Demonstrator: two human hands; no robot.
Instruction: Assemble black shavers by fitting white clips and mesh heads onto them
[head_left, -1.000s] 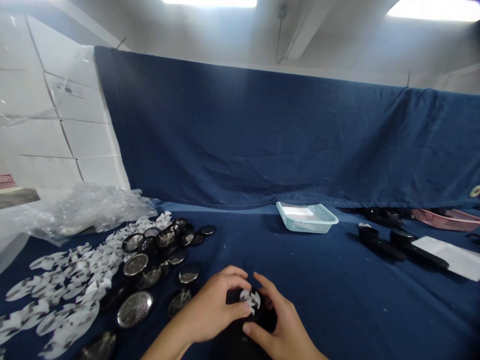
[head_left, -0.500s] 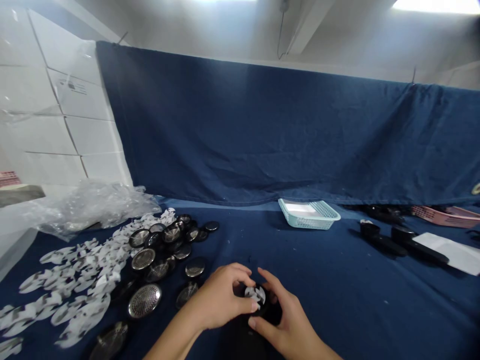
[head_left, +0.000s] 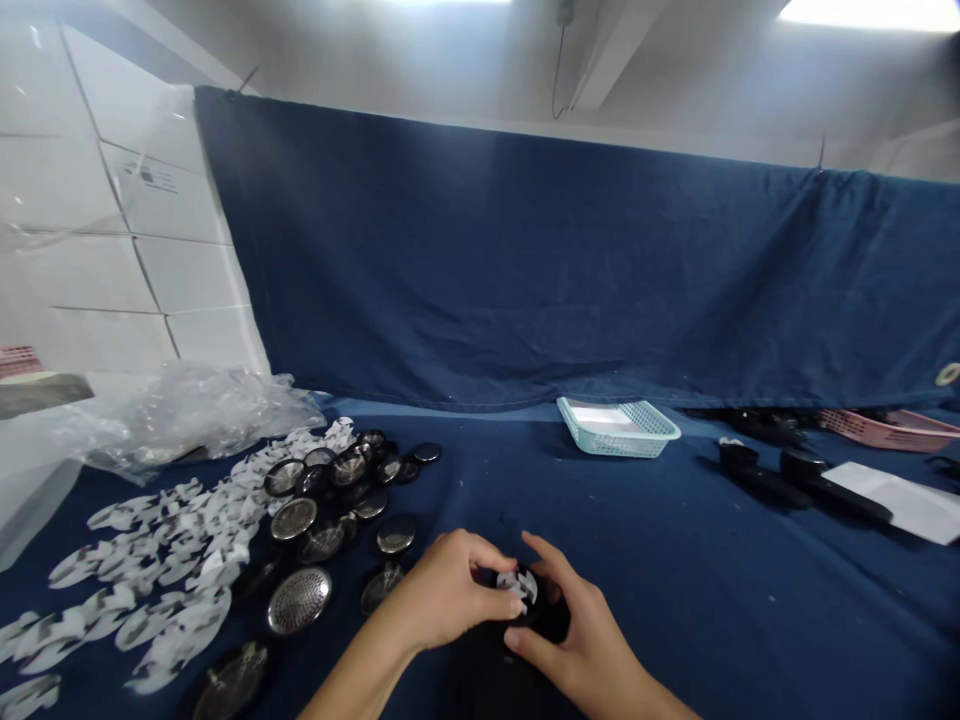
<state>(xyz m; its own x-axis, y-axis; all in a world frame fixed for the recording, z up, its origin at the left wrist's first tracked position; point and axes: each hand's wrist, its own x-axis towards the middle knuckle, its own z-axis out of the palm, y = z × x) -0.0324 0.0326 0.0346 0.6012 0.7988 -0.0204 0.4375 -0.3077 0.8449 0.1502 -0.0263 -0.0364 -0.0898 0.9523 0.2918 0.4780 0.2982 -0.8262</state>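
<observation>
A white plastic piece with cut-outs sits in the round top of a black part, low in the middle of the view. My left hand comes from the left, its thumb and fingers pinched at the white piece. Curved round the other side of the black part is my right hand, thumb in front and fingers behind. My fingers and the dark cloth hide much of the black part's shape. Nearest to my left wrist lies a round black-rimmed disc.
Left of my hands lie several black-rimmed metal mesh discs and a spread of white plastic pieces. Behind them is clear plastic wrap. A light blue basket, black handled parts, white paper and a pink basket stand farther right.
Both hands keep nearly the same hold on the black part and white piece. The whole lower view has shifted slightly to the right.
</observation>
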